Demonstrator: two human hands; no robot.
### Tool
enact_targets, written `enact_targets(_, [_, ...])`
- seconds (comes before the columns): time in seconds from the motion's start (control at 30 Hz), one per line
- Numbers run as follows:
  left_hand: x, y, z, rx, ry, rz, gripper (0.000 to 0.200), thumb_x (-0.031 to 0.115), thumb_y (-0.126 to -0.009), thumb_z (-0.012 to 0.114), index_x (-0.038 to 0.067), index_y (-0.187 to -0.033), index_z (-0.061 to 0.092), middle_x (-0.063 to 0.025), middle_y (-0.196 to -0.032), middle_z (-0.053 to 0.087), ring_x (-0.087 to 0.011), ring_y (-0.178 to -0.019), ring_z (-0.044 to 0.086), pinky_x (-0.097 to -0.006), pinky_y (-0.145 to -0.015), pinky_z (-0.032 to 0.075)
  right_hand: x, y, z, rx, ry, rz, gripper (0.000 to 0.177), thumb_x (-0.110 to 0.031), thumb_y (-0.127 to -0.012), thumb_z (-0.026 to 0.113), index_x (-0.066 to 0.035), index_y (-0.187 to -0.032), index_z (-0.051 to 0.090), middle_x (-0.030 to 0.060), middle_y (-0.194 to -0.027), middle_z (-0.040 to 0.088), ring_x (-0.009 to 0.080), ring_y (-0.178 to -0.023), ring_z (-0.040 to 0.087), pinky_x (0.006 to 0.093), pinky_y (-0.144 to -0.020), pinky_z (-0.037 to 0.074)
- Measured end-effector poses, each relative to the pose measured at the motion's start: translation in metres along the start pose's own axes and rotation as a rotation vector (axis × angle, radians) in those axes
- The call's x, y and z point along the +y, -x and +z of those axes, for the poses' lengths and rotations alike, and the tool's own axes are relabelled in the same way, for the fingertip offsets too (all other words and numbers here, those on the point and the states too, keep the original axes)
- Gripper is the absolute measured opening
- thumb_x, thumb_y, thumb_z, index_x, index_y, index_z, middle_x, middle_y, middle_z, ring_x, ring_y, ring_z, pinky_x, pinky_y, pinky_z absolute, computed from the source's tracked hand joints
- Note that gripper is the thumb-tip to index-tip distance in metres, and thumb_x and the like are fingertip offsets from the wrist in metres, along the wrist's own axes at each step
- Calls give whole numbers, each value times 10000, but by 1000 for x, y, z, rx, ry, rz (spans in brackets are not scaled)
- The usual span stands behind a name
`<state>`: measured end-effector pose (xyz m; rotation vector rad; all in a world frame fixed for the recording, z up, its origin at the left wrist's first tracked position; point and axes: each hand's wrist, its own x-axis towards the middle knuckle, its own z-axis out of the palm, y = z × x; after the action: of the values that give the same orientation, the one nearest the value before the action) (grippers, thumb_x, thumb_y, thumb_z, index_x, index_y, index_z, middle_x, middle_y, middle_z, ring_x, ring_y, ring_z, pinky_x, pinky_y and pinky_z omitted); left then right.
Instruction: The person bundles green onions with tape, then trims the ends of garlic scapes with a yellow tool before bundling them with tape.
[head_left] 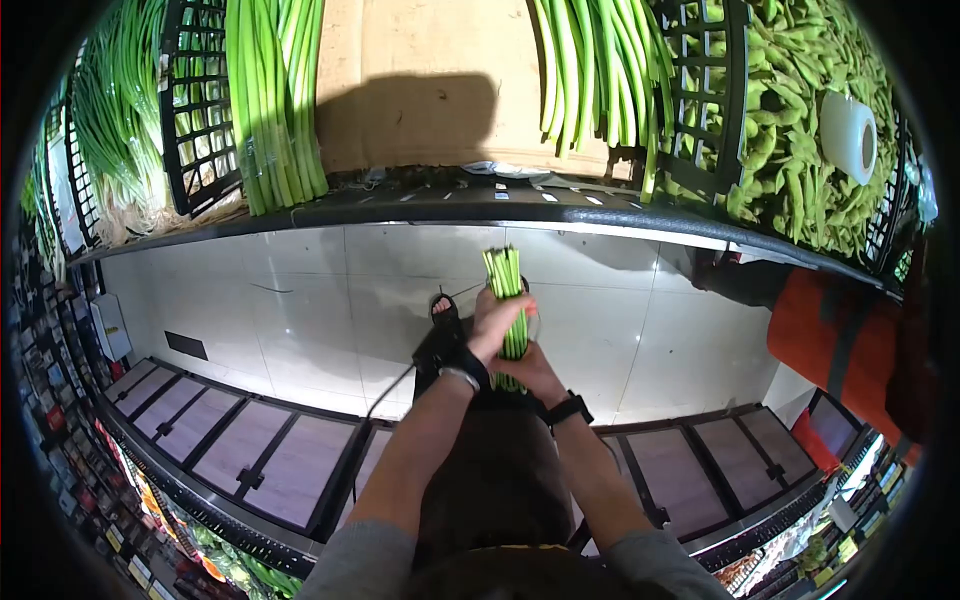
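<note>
1. Bundle of green stalks [503, 272]: centre of frame, held upright over the floor [300, 300], cut ends pointing toward the top of the frame.
2. Left hand [497, 318]: closed around the middle of the bundle, fingers wrapped across its front. Pale band on the wrist.
3. Right hand [537, 372]: just below the left and touching it, clasped on the lower end of the bundle. Dark watch on the wrist.
4. Display shelf [450, 212]: dark rim curves across the upper frame, above the hands and well apart from them.
5. On the shelf, left to right: leafy greens [110, 120] at upper left; long green stalks [275, 100] behind a black grid divider; brown cardboard [430, 80] at top centre; more stalks [600, 70]; a heap of green pods [790, 110] at upper right.
6. White roll [848, 135]: lying on the pods.
7. Sandalled foot [445, 312]: on the pale tiles, just left of the hands.
8. Orange shape [815, 330]: right edge of frame; cannot tell what it is.
</note>
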<state>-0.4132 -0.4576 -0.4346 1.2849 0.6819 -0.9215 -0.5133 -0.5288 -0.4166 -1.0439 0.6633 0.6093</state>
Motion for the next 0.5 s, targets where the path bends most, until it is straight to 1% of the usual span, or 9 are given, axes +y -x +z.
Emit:
enact_targets(0.07, [7, -3, 9, 98, 73, 139, 185, 66, -713, 660, -30, -836, 559, -81, -749, 620, -191, -621, 615, -323, -589, 518, -10, -7, 1, 16, 143, 61, 253, -100, -714, 723, 8, -906, 599, 29, -809, 629, 105, -769, 596, 238, -665, 475])
enact_targets(0.13, [39, -24, 18, 199, -281, 363, 217, 73, -672, 674, -25, -823, 552, -78, -719, 615, -181, -565, 595, -333, -547, 495, -47, -25, 4, -71, -176, -193, 246, -75, -729, 694, 21, -928, 588, 43, -826, 628, 109, -778, 596, 238, -657, 476])
enact_targets(0.2, [49, -40, 21, 218, -355, 214, 262, 83, -636, 670, -20, -839, 540, -86, -691, 607, -194, -594, 603, -334, -557, 482, -51, -43, -4, -73, -158, -54, 266, -55, -742, 669, 23, -976, 569, 51, -878, 624, 116, -794, 594, 236, -663, 478])
enact_targets(0.23, [37, -34, 21, 336, -345, 396, 291, 92, -608, 667, -18, -843, 535, -110, -700, 615, -220, -620, 611, -332, -582, 491, -41, -35, -1, -73, -129, -223, 311, -56, -748, 667, 16, -1028, 554, 46, -925, 614, 114, -802, 586, 239, -676, 475])
enact_targets(0.27, [35, -20, 21, 279, -277, 215, 342, 81, -584, 672, -19, -877, 528, -134, -716, 619, -231, -640, 620, -330, -617, 501, -29, -27, 8, 0, -130, -247, 384, -61, -765, 667, 18, -1101, 499, 47, -995, 589, 121, -899, 571, 274, -793, 467])
enact_targets(0.33, [-14, -36, 0, 285, -356, 291, 345, 56, -572, 669, -20, -878, 529, -146, -730, 624, -218, -621, 625, -328, -599, 511, -3, -18, 15, 21, -153, -157, 422, -84, -755, 685, 15, -1120, 497, 45, -1016, 583, 124, -920, 560, 279, -824, 450])
enact_targets(0.4, [37, -12, 14, 210, -254, 161, 310, 46, -584, 665, -19, -859, 537, -131, -736, 636, -212, -591, 627, -322, -555, 513, -16, -29, 13, 25, -167, -132, 445, -93, -734, 707, 18, -1111, 499, 50, -992, 592, 117, -901, 565, 276, -793, 461])
enact_targets(0.47, [58, -34, 18, 274, -409, 383, 327, 37, -598, 671, -17, -884, 523, -124, -713, 628, -201, -576, 624, -324, -524, 509, -43, -51, 12, 105, -116, -111, 242, -45, -719, 676, 12, -930, 571, 42, -813, 616, 119, -710, 587, 244, -633, 475])
enact_targets(0.5, [65, -35, 23, 238, -322, 346, 330, 39, -613, 683, -12, -892, 516, -127, -697, 622, -195, -578, 624, -319, -498, 502, -38, -60, 15, 77, -157, -158, 218, -32, -705, 669, 14, -896, 575, 38, -731, 614, 113, -645, 581, 246, -592, 470])
